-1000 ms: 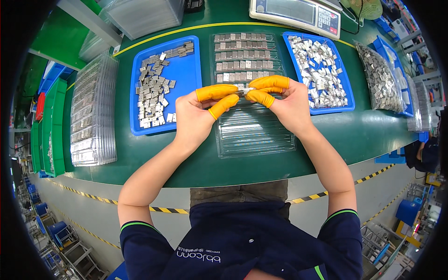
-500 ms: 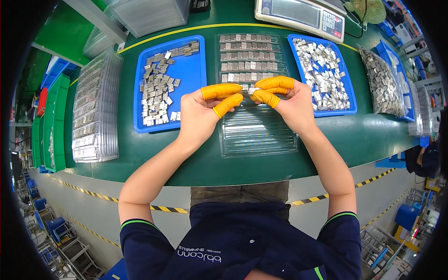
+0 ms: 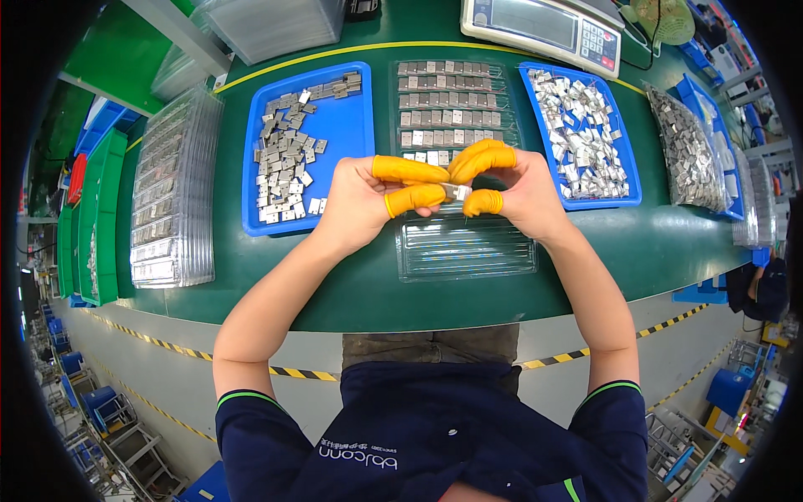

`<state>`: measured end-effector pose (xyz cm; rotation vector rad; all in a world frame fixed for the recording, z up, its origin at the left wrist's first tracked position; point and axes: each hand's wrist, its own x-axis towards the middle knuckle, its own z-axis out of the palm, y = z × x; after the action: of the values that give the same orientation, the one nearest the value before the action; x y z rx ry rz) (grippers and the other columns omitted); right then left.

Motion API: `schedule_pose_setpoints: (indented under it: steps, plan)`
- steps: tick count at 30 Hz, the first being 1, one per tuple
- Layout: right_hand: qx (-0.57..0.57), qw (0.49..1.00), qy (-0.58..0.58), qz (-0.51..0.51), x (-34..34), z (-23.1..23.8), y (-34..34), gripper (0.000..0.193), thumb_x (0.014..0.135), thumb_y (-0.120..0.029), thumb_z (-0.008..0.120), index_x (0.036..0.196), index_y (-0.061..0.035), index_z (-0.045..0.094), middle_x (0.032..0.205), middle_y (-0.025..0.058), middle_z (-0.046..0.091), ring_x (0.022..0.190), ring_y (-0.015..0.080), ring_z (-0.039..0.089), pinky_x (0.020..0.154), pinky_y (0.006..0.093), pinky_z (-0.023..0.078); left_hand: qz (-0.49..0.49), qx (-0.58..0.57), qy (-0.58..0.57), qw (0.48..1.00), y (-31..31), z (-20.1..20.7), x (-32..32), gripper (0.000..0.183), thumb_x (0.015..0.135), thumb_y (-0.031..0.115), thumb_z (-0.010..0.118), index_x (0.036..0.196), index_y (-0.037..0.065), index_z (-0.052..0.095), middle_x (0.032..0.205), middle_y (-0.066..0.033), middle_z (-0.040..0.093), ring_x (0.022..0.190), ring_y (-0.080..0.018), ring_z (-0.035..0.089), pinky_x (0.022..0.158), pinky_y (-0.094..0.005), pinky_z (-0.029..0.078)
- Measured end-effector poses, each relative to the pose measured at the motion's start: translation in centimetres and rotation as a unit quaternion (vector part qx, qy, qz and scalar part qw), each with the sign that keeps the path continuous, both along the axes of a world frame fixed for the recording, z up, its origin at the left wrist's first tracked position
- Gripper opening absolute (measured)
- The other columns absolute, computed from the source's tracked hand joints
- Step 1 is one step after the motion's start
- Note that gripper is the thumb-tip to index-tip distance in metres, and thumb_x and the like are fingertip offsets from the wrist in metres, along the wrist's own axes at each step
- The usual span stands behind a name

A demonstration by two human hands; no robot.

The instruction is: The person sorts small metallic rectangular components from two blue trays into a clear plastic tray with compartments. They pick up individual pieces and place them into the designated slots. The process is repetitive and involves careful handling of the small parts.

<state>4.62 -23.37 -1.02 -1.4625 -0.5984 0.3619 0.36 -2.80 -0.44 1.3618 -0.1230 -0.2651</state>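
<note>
Metal piece (image 3: 457, 192), pinched between both hands

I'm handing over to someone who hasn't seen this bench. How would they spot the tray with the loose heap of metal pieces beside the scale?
Start at the weighing scale at the far edge of the green table. Just in front of it lies a blue tray, right of the clear slotted tray. Its metal pieces are heaped densely, unlike the left blue tray, which is half bare.
</note>
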Motion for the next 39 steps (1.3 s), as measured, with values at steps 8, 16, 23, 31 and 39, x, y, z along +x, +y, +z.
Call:
schedule_pose_setpoints:
  steps: [8, 16, 23, 31, 39]
  plan:
    - [-0.039, 0.998, -0.036, 0.021, -0.3, 0.5, -0.1, 0.026, 0.056, -0.002, 0.079, 0.080, -0.0015, 0.069, 0.084, 0.0065, 0.064, 0.083, 0.0176, 0.058, 0.079, 0.0288, 0.045, -0.051, -0.006, 0.004, 0.999, 0.2, 0.1, 0.0, 0.022, 0.076, 0.001, 0.068, 0.096, -0.007, 0.064, 0.083, -0.0149, 0.066, 0.067, -0.0166, 0.064, 0.064, -0.0258, 0.053]
    - [-0.055, 0.997, -0.045, -0.016, -0.5, 0.4, 0.3, 0.023, 0.057, -0.004, 0.080, 0.076, -0.0014, 0.069, 0.082, 0.0061, 0.064, 0.081, 0.0169, 0.059, 0.077, 0.0286, 0.046, -0.038, 0.017, 0.018, 0.999, 0.1, 0.3, -0.2, 0.023, 0.075, -0.001, 0.069, 0.097, -0.006, 0.065, 0.084, -0.0156, 0.066, 0.069, -0.0167, 0.064, 0.066, -0.0263, 0.054]
    - [-0.043, 0.985, -0.142, -0.091, -0.3, -0.3, 0.8, 0.019, 0.067, -0.008, 0.075, 0.084, -0.0022, 0.068, 0.086, 0.0070, 0.066, 0.081, 0.0157, 0.060, 0.076, 0.0265, 0.046, 0.058, 0.002, -0.034, 0.998, -1.0, 0.3, -0.2, 0.015, 0.078, 0.002, 0.067, 0.089, -0.007, 0.065, 0.082, -0.0142, 0.066, 0.069, -0.0163, 0.064, 0.067, -0.0256, 0.053]
    - [-0.101, 0.923, -0.327, -0.179, -0.7, 0.0, 0.8, 0.032, 0.064, -0.010, 0.076, 0.095, -0.0057, 0.068, 0.083, 0.0051, 0.067, 0.078, 0.0194, 0.060, 0.072, 0.0287, 0.048, 0.069, 0.259, -0.225, 0.937, 0.4, -0.3, -0.1, 0.017, 0.078, 0.016, 0.069, 0.084, -0.001, 0.067, 0.075, -0.0082, 0.065, 0.064, -0.0112, 0.060, 0.058, -0.0235, 0.047]
    - [-0.110, 0.888, -0.419, -0.156, -1.1, -0.3, 1.3, 0.032, 0.061, -0.009, 0.076, 0.092, -0.0052, 0.068, 0.081, 0.0065, 0.062, 0.084, 0.0253, 0.059, 0.077, 0.0343, 0.048, 0.067, 0.179, -0.115, 0.975, 0.0, -1.0, -0.2, 0.019, 0.078, 0.013, 0.069, 0.088, -0.002, 0.064, 0.078, -0.0061, 0.064, 0.068, -0.0107, 0.058, 0.065, -0.0234, 0.047]
